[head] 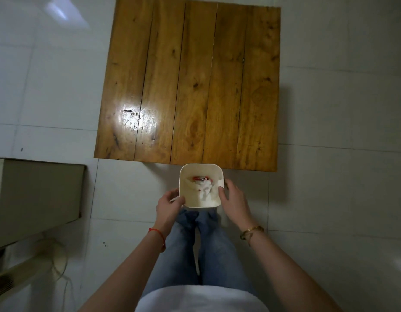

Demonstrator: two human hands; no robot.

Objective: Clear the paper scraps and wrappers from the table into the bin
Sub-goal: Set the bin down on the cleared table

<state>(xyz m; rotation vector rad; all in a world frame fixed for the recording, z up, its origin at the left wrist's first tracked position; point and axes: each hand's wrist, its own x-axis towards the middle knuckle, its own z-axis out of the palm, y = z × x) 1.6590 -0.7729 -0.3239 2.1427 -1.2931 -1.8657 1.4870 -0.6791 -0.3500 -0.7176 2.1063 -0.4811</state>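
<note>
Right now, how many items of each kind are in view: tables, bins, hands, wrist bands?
Wooden table: 1
White bin, scraps inside: 1
Hands, left hand and right hand: 2
Wrist bands, red string and gold bracelet: 2
Total: 6

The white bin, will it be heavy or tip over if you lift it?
Probably light: the white bin holds only crumpled paper and a wrapper. It looks stiff. With the left hand and right hand either side, tipping seems unlikely.

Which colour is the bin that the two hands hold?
The bin is white, or pale cream. The head view, the only one, shows it.
</note>
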